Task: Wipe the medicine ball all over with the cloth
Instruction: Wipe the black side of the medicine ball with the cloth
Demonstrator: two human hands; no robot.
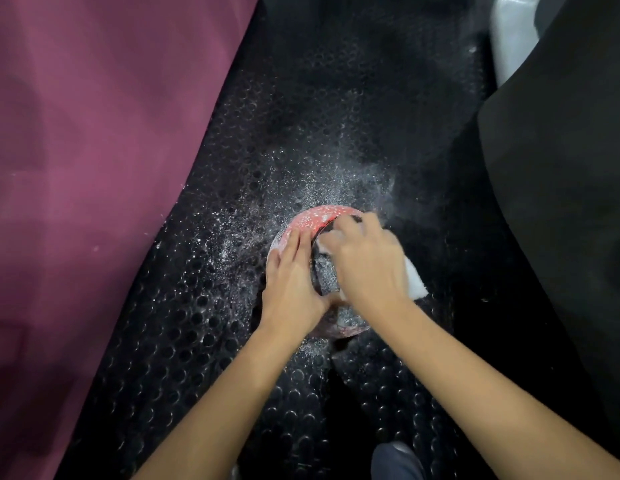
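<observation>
A red and black medicine ball, speckled with white powder, sits on the black studded floor mat. My left hand lies flat on the ball's left side with its fingers straight. My right hand presses a white cloth onto the ball's top and right side, fingers curled over the cloth. Only the cloth's right end and a small bit near my fingertips show. Most of the ball is hidden under both hands.
White powder is scattered over the mat around and beyond the ball. A maroon padded surface fills the left side. A black padded object stands on the right, with a white thing behind it. My shoe shows at the bottom.
</observation>
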